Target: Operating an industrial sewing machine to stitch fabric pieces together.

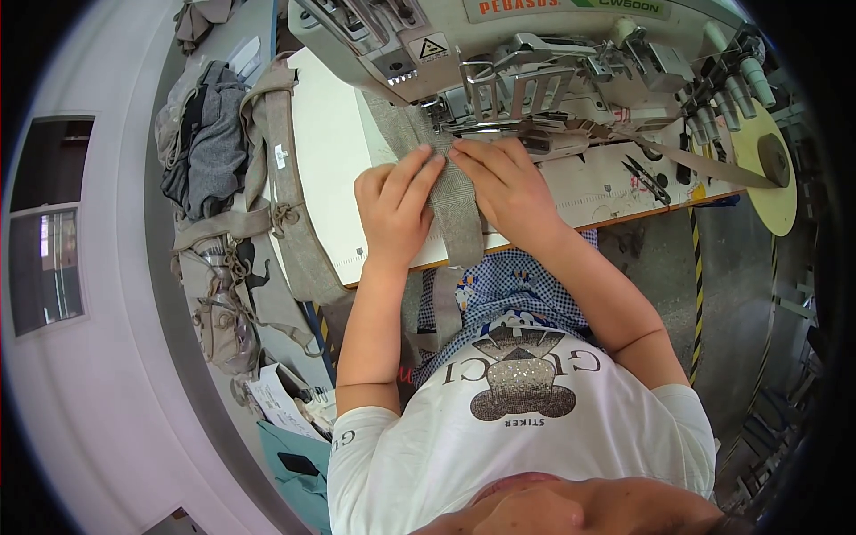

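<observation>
- Grey woven cloth (457, 223) lies on the white counter (330, 152), running from beneath the sewing machine's (464, 58) presser foot (435, 114) at the far side to the near edge, where its end reaches over.
- Left hand (392, 214) rests at the left of the cloth, its fingers slightly bent and close together, the tips on the fabric just near of the foot.
- Right hand (515, 201) comes in from the right, its fingers lying almost side by side, with tips on the cloth close to those of the left; whether either thumb pinches from below I cannot tell.
- Dark thread snips (658, 188) lie farther right on the counter.
- Pale tape (709, 167) stretches from the machine toward a cream disc (751, 201) at the far right.
- Beige-grey fabric (283, 192) with a white tag (280, 157) drapes along the counter's left edge.
- Dark grey bundle (218, 125) sits beyond it, farther left.
- Teal cloth (308, 495) lies at the near left, a black flat object (298, 464) on it.
</observation>
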Available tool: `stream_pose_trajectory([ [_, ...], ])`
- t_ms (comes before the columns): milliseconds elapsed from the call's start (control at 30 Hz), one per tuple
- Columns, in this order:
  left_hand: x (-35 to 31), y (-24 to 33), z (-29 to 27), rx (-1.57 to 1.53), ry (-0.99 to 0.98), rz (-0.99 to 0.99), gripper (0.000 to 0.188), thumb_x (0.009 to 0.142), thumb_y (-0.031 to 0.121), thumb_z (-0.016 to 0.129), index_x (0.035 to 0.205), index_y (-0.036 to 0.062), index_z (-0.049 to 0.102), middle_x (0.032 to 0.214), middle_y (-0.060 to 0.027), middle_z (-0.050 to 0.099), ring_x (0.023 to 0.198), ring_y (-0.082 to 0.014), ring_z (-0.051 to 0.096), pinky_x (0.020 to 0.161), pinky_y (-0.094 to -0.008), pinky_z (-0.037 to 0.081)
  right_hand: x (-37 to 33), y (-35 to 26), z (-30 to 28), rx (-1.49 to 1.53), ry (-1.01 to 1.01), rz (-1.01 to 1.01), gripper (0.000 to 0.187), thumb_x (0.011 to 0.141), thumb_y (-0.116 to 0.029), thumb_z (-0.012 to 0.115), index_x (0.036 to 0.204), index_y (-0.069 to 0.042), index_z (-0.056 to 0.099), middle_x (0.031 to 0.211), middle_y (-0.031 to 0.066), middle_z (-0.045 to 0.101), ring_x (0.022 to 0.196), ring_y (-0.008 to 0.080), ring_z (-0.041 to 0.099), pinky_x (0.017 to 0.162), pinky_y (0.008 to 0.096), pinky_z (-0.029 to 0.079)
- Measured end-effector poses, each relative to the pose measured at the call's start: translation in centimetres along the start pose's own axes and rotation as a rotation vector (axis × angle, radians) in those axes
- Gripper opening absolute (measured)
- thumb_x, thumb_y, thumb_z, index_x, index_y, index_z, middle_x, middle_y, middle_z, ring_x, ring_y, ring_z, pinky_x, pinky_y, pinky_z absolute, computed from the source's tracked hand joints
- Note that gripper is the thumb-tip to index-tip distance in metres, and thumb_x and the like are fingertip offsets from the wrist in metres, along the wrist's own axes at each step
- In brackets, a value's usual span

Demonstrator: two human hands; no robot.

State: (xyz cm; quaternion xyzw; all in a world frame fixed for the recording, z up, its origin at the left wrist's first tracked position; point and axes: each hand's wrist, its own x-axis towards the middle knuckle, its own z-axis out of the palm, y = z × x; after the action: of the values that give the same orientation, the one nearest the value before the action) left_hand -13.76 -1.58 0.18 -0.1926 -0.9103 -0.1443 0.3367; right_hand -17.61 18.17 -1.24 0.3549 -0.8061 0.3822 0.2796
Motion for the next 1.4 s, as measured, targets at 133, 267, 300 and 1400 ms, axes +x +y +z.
stream_pose_trajectory([
  [133, -0.3, -0.1, 0.4, -0.015, 0.046, 0.048, 0.055, 0.068, -0.005, 0.069, 0.118, 0.0144, 0.079, 0.128, 0.0063, 0.072, 0.098, -0.0223, 0.059, 0.094, -0.0404, 0.047, -0.1, 0.0, 0.0, -0.011, 0.005, -0.004, 0.048, 0.077, 0.004, 0.070, 0.125, 0.000, 0.074, 0.133, 0.0072, 0.070, 0.103, 0.0297, 0.063, 0.092, 0.0393, 0.056],
  [267, 0.1, 0.2, 0.0, -0.024, 0.010, 0.026, 0.054, 0.067, -0.005, 0.068, 0.117, 0.0141, 0.079, 0.126, 0.0066, 0.072, 0.097, -0.0223, 0.059, 0.093, -0.0405, 0.047, 0.1, -0.2, -0.2, -0.051, 0.010, -0.019, 0.046, 0.077, 0.003, 0.070, 0.122, 0.000, 0.075, 0.131, 0.0068, 0.071, 0.102, 0.0290, 0.063, 0.091, 0.0389, 0.056],
  [300, 0.2, 0.3, -0.1, -0.026, -0.007, 0.013, 0.055, 0.067, -0.006, 0.068, 0.117, 0.0140, 0.078, 0.127, 0.0064, 0.072, 0.098, -0.0226, 0.059, 0.095, -0.0413, 0.047, 0.2, -0.3, -0.3, -0.068, 0.012, -0.026, 0.045, 0.076, 0.003, 0.071, 0.121, -0.001, 0.076, 0.130, 0.0066, 0.072, 0.102, 0.0287, 0.063, 0.091, 0.0388, 0.056],
  [1400, 1.2, -0.3, -0.4, -0.049, -0.102, -0.048, 0.065, 0.066, -0.012, 0.069, 0.124, 0.0159, 0.074, 0.132, 0.0041, 0.069, 0.111, -0.0253, 0.061, 0.121, -0.0558, 0.040, -0.2, -0.2, 0.0, -0.121, 0.002, 0.005, 0.040, 0.082, -0.005, 0.072, 0.122, -0.005, 0.076, 0.131, 0.0028, 0.071, 0.121, 0.0250, 0.064, 0.099, 0.0405, 0.054],
])
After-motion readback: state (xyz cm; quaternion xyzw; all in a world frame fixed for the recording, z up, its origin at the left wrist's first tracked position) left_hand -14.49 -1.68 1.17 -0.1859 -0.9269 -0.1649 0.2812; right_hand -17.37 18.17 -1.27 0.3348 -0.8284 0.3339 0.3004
